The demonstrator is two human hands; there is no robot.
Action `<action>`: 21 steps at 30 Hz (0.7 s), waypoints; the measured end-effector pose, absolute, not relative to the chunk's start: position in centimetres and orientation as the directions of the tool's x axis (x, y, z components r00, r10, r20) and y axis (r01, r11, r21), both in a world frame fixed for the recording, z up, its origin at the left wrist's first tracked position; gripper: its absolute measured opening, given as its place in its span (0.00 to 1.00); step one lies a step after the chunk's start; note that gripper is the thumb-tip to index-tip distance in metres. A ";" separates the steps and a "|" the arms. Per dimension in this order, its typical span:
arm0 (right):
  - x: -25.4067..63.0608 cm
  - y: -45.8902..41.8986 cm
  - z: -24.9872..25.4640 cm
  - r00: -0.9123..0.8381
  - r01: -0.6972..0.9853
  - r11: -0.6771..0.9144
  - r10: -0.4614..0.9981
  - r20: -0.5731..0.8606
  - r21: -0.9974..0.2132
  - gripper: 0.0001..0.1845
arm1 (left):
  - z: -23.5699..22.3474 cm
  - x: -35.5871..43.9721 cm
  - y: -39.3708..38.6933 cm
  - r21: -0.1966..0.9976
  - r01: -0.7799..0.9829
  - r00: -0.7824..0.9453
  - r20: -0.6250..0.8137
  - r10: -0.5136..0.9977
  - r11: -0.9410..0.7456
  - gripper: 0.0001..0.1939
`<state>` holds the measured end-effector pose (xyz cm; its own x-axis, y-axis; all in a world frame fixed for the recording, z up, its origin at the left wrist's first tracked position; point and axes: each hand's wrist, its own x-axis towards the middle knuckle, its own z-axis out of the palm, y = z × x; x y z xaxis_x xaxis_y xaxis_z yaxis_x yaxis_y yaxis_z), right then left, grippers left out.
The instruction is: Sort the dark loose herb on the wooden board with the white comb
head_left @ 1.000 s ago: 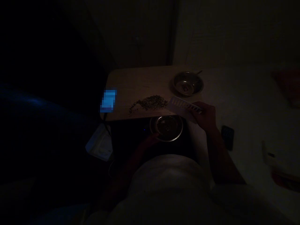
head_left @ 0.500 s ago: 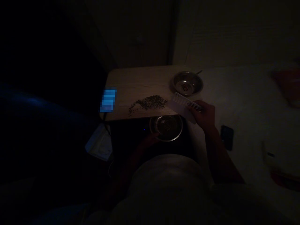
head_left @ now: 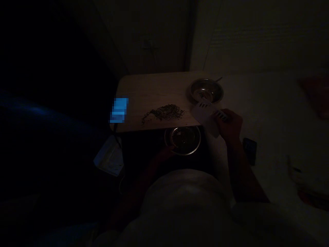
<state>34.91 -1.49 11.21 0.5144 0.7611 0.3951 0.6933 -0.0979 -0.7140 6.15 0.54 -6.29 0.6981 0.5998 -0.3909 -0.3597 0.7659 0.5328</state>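
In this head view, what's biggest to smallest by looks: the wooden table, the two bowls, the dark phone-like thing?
1. Wooden table
2. Upper bowl, lower bowl: too alike to rank
3. Dark phone-like thing

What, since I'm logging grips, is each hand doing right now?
Left hand: at the lower metal bowl, grip too dark to tell.
Right hand: closed, holding the pale slotted piece.

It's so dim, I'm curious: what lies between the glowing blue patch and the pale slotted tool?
In the head view, small dark bits lie scattered on the tabletop between them.
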 end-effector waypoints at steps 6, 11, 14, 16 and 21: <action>34.2 -1.3 11.6 0.503 0.684 -0.071 0.766 0.400 -0.726 0.11 | -6.0 5.9 0.4 0.527 -0.339 0.685 -0.429 0.588 0.779 0.21; 33.7 -1.0 11.5 0.466 0.701 -0.055 0.790 0.398 -0.711 0.11 | -6.6 5.9 0.5 0.516 -0.304 0.649 -0.503 0.571 0.801 0.22; 33.9 -1.0 11.2 0.485 0.684 -0.066 0.785 0.385 -0.727 0.11 | -6.9 5.9 0.5 0.522 -0.335 0.665 -0.459 0.589 0.785 0.27; 34.3 -1.1 11.0 0.514 0.676 -0.088 0.768 0.382 -0.732 0.11 | -6.9 6.0 0.5 0.526 -0.361 0.669 -0.429 0.607 0.770 0.30; 34.7 -1.3 11.1 0.537 0.682 -0.101 0.742 0.402 -0.724 0.12 | -6.6 6.0 0.6 0.530 -0.339 0.698 -0.412 0.586 0.777 0.30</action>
<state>34.68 -1.34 11.07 0.5365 0.7422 0.4016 0.6820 -0.1011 -0.7244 5.99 0.61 -6.58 0.6977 0.5858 -0.4124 -0.3392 0.7771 0.5302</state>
